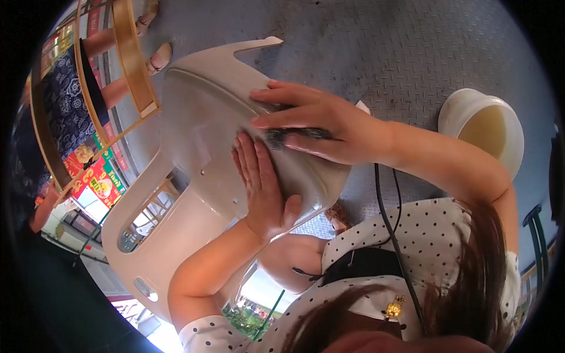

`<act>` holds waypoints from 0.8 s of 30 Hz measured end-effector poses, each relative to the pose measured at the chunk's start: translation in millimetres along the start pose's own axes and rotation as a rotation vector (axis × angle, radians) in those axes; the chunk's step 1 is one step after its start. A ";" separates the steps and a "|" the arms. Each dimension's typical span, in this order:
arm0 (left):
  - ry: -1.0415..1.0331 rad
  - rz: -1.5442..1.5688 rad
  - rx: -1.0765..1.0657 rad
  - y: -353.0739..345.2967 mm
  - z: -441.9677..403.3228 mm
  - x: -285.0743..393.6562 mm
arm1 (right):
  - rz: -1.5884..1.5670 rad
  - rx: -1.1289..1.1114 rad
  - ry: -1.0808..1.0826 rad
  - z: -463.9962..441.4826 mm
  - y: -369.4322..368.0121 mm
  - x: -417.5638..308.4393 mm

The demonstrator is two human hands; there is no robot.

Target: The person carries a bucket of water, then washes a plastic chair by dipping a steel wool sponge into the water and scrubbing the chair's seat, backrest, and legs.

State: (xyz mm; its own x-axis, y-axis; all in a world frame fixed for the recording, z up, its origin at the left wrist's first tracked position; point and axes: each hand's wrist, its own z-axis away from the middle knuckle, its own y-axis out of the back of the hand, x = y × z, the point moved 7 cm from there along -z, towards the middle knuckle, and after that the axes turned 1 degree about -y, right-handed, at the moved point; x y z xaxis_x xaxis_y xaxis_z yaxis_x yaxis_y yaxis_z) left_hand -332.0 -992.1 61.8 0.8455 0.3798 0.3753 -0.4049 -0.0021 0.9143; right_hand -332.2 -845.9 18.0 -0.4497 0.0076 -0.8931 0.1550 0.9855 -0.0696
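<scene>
An off-white plastic chair (194,117) lies tipped over in front of me, its slotted back toward the lower left. The seat surface looks wet and greyish. My right hand (329,123) presses a dark steel wool scouring pad (276,139) against the seat near its edge, with the thumb and fingers around it. Just left of the pad, my left hand (260,188) lies flat on the same surface, fingers stretched out, a ring on one of them. Part of the pad is hidden under my right hand.
A white bucket (450,115) with cloudy yellowish liquid stands at the right on the metal tread-plate floor (400,53). At the left is a wooden chair (132,59), with another person's legs (118,91) beside it. A black cable (385,209) hangs before me.
</scene>
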 end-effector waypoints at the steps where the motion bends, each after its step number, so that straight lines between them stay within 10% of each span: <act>1: -0.003 -0.002 -0.001 -0.5 -0.9 0.3 | 0.000 0.018 -0.026 2.2 -0.2 -3.3; 9: -0.088 0.008 -0.036 5.7 -0.4 3.4 | -0.052 0.167 -0.155 -2.2 1.1 10.9; 13: -0.582 -0.022 -0.041 6.9 7.5 10.8 | 0.083 0.466 -0.113 80.1 -5.8 -51.7; 20: -0.529 -0.032 -0.149 10.0 6.2 6.0 | -0.058 0.912 -0.784 190.3 -7.9 118.1; 22: -0.554 0.015 -0.142 8.1 5.3 3.7 | 0.056 0.864 -0.254 131.7 -7.3 27.4; 24: -0.555 0.041 -0.163 9.3 10.1 4.0 | -0.079 0.844 -0.217 112.9 -6.8 -11.4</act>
State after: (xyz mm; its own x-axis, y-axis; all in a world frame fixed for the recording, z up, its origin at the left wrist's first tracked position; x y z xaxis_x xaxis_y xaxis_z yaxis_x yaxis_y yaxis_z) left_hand -328.9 -1000.0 73.3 0.8660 -0.1600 0.4737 -0.4524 0.1525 0.8786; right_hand -228.8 -871.9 -21.5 -0.3227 -0.1723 -0.9307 0.7685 0.5263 -0.3639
